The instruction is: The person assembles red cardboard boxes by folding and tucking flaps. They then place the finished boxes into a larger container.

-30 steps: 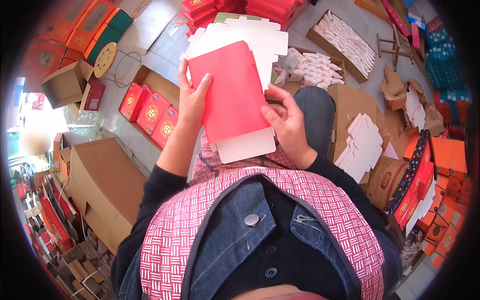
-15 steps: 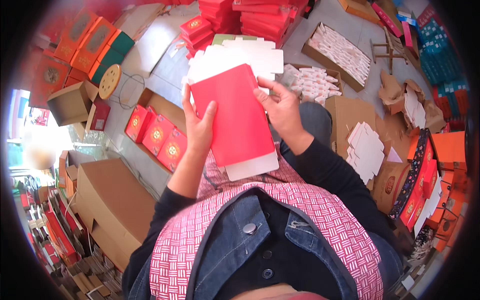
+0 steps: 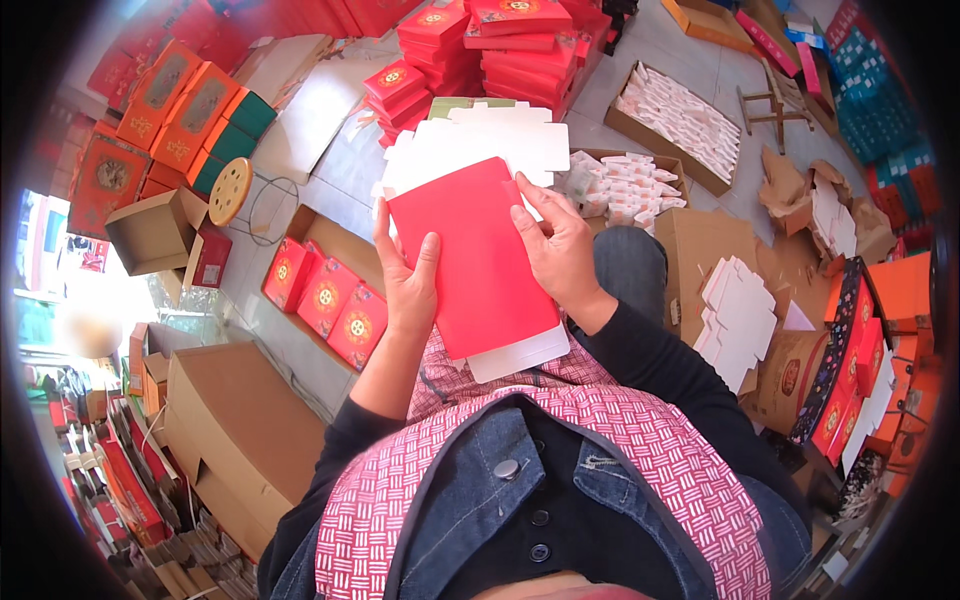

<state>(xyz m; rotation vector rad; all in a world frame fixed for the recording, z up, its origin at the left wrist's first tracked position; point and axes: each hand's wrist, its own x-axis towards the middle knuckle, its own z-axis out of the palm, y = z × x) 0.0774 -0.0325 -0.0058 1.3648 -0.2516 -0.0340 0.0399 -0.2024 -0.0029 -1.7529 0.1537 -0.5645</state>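
Note:
A flat red cardboard box [image 3: 475,265] with a white flap [image 3: 520,352] at its near end is held over my lap. My left hand [image 3: 408,285] grips its left edge, thumb on the red face and fingers along the side. My right hand [image 3: 562,245] holds the upper right edge between thumb and fingers. Just beyond the box lies a pile of flat white die-cut card blanks [image 3: 505,138], partly hidden by it.
Stacked red boxes [image 3: 520,50] stand ahead. Left is a carton [image 3: 345,250] with several red boxes; a large brown carton [image 3: 235,420] lies nearer. Cartons of small white packets [image 3: 680,118] and white blanks [image 3: 738,320] lie right. A wooden stool [image 3: 232,190] stands far left.
The whole view has shifted, so the scene sits a little lower and farther right. Both hands still hold the red box; my right fingers are now closer together along its edge.

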